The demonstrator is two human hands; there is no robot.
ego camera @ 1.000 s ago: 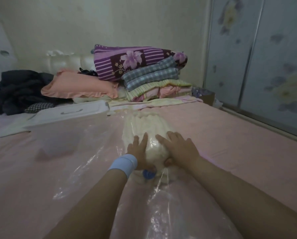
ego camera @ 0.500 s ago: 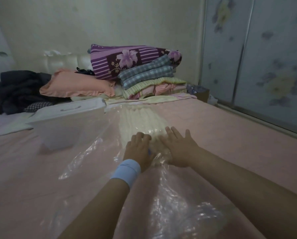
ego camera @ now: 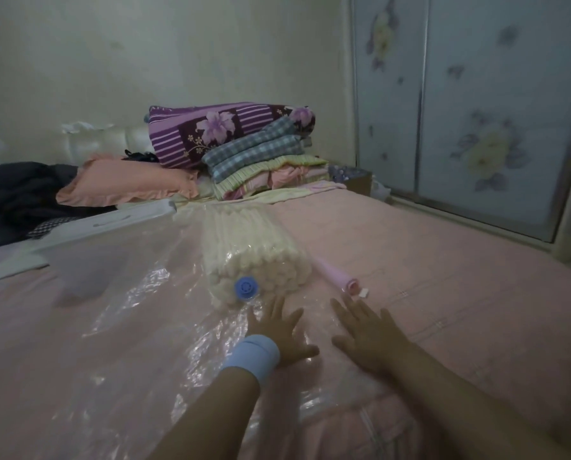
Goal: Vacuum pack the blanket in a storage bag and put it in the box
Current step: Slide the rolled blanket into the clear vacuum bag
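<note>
Blanket [ego camera: 254, 247] seen bagged in storage bag [ego camera: 138, 293], apparently compressed; left hand [ego camera: 279, 330] and right hand [ego camera: 365, 333] laid spread flat, nothing gripped; boxing into box [ego camera: 105, 240] judged left.

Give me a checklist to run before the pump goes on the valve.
1. Blanket inside the bag: ok.
2. Blue valve exposed and facing up: ok.
3. Both hands free: left hand and right hand lie flat and open on the bag: ok.
4. Pink pump within reach, beside the blanket on the bed: ok.
5. Bag zip sealed: cannot tell.
6. Box open: not ok, the lid is on.
</note>
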